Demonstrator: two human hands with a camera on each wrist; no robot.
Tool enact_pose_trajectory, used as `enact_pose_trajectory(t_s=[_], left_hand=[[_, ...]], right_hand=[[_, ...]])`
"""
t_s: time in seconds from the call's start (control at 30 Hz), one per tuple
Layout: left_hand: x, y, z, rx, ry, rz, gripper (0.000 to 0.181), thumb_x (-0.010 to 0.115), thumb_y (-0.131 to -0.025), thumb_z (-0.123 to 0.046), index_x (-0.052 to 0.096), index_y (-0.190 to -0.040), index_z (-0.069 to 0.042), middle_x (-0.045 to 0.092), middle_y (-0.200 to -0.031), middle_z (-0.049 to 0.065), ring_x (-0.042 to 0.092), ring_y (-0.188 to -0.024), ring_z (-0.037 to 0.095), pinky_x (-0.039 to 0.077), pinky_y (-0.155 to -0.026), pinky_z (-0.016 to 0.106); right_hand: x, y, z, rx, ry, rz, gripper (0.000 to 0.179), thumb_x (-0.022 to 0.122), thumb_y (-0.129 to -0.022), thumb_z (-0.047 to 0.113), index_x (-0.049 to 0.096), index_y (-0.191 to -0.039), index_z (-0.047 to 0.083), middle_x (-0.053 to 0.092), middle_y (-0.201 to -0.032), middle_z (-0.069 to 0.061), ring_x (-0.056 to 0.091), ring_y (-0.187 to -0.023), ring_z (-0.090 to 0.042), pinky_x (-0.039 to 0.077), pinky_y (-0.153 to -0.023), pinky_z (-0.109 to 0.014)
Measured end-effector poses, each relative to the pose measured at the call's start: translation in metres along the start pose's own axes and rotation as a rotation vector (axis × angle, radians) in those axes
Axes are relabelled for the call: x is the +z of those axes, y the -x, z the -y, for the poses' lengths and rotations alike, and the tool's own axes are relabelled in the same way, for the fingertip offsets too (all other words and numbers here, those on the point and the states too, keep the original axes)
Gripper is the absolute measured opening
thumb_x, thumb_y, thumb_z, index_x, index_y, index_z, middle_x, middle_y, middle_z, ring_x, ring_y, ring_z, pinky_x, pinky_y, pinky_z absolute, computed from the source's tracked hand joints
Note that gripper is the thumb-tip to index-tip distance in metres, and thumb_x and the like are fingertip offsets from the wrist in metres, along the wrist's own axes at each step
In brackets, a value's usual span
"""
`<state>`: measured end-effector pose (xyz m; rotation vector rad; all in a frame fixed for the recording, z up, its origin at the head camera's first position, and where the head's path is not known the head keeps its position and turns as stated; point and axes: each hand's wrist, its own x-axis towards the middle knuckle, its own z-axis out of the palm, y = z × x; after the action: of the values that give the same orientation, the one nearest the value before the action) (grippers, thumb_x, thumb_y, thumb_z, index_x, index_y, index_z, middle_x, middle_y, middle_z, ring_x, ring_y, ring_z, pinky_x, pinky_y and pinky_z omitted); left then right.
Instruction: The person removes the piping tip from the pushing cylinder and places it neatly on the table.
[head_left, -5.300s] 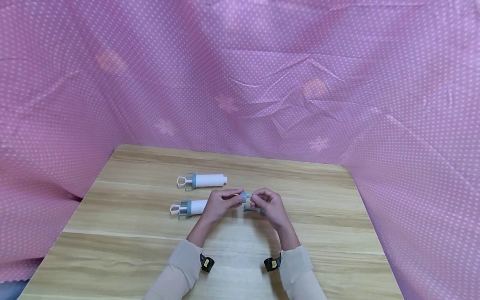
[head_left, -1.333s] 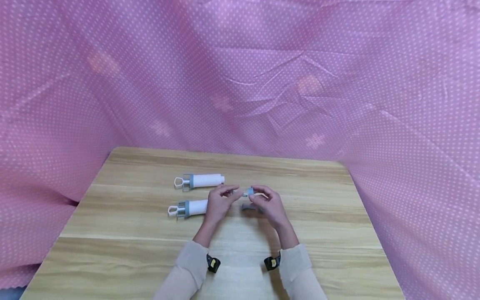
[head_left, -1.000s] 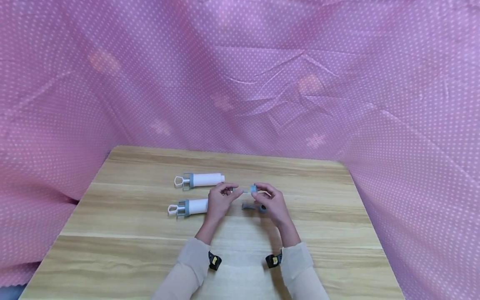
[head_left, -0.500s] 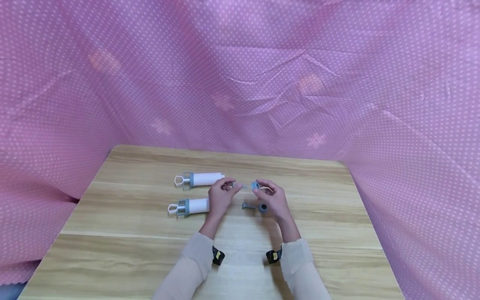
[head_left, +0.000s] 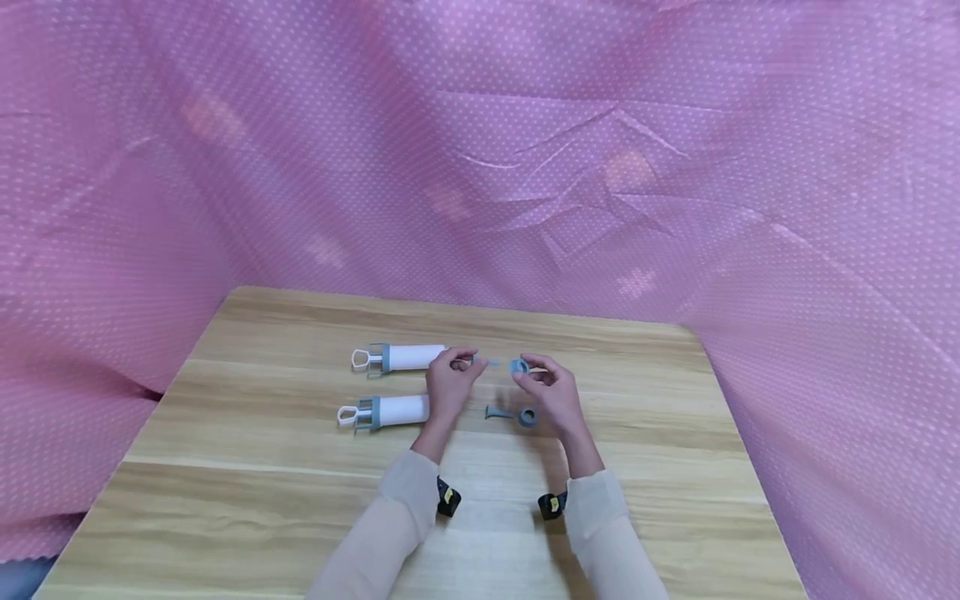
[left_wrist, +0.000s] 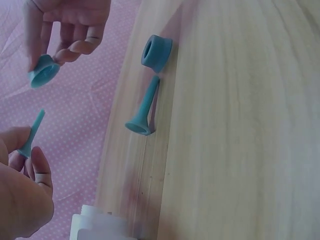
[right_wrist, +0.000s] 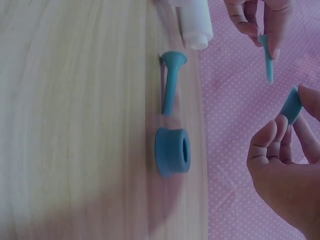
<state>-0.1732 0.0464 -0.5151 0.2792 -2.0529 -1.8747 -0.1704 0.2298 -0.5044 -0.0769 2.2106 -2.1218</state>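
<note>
My left hand [head_left: 452, 385] pinches a slim teal nozzle with a flared end [left_wrist: 33, 134], its narrow tip pointing toward the other hand. A teal ring-shaped cap [head_left: 518, 367] is held between thumb and fingers of my right hand [head_left: 557, 398], tilted so its opening shows in the left wrist view. A gap separates the two held pieces, both above the table. Below them lie a matching nozzle [right_wrist: 171, 85] on its side and a second ring cap [right_wrist: 173, 151]. Two white syringe-like tubes with teal collars, a far one [head_left: 416, 357] and a near one [head_left: 401, 409], lie left of the hands.
Both tubes have white loop handles at their left ends. The left hand partly covers their right ends. The wooden table [head_left: 247, 517] ends in front of a pink dotted cloth [head_left: 480, 208] hung around its back and sides.
Earlier the nozzle and cap were together between both hands; now they are apart. Both hands have moved farther from me, uncovering the loose nozzle and ring cap on the table.
</note>
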Motion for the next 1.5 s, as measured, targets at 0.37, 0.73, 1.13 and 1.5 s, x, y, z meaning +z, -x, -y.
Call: enact_pose_trajectory(t_s=[0.37, 0.73, 1.13, 1.5], left_hand=[[0.021, -0.001, 0.004, -0.038, -0.001, -0.045, 0.025, 0.080, -0.082, 0.001, 0.073, -0.105, 0.005, 0.072, -0.097, 0.013, 0.064, -0.079, 0.020, 0.051, -0.066, 0.023], [0.033, 0.002, 0.013, -0.055, -0.065, -0.080, 0.024, 0.080, -0.083, -0.004, 0.074, -0.105, 0.002, 0.074, -0.097, 0.011, 0.066, -0.081, 0.024, 0.052, -0.071, 0.031], [0.037, 0.003, 0.019, -0.087, -0.123, -0.089, 0.023, 0.078, -0.086, -0.006, 0.076, -0.108, 0.000, 0.074, -0.101, 0.011, 0.070, -0.086, 0.028, 0.057, -0.077, 0.038], [0.037, -0.002, 0.019, -0.143, -0.186, -0.072, 0.024, 0.077, -0.089, -0.012, 0.076, -0.112, -0.005, 0.074, -0.105, 0.008, 0.070, -0.091, 0.025, 0.055, -0.082, 0.040]], right_hand=[[0.001, -0.008, -0.007, -0.002, 0.030, -0.063, 0.041, 0.078, -0.089, 0.007, 0.066, -0.127, -0.003, 0.062, -0.109, -0.013, 0.058, -0.089, -0.015, 0.051, -0.068, -0.020], [0.005, -0.014, -0.021, -0.003, 0.018, -0.108, 0.042, 0.077, -0.087, 0.000, 0.064, -0.126, -0.008, 0.063, -0.109, -0.014, 0.058, -0.085, -0.015, 0.050, -0.066, -0.017], [0.005, -0.020, -0.034, -0.013, 0.063, -0.125, 0.039, 0.076, -0.088, 0.000, 0.064, -0.125, -0.007, 0.060, -0.115, -0.020, 0.057, -0.083, -0.012, 0.049, -0.063, -0.017], [0.008, -0.026, -0.036, -0.024, 0.070, -0.127, 0.039, 0.076, -0.087, -0.004, 0.064, -0.124, -0.010, 0.061, -0.110, -0.023, 0.057, -0.076, -0.010, 0.047, -0.057, -0.016]])
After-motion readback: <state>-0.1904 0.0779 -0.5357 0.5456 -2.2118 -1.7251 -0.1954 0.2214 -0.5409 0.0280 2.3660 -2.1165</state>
